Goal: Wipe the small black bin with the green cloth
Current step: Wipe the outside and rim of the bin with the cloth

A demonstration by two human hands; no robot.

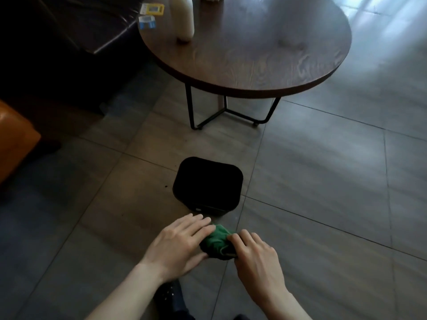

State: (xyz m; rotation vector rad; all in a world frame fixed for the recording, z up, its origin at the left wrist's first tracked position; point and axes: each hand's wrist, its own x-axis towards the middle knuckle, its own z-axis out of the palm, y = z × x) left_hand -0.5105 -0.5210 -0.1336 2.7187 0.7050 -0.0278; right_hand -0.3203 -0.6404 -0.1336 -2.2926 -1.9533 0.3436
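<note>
Bunching green cloth (216,242) btwn both hands: left hand (179,247) fingers straight, right hand (253,255) fingers pinching; black bin (208,184) at 12 o'clock.

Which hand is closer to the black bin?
Left. The left hand has fingertips almost reaching the black bin; the right hand sits farther back, on the green cloth.

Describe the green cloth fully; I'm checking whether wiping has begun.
The green cloth is a small, soft, bunched wad held between both hands just short of the small black bin. The left hand lies flat against it; the right hand pinches its edge. It isn't touching the bin.
</note>
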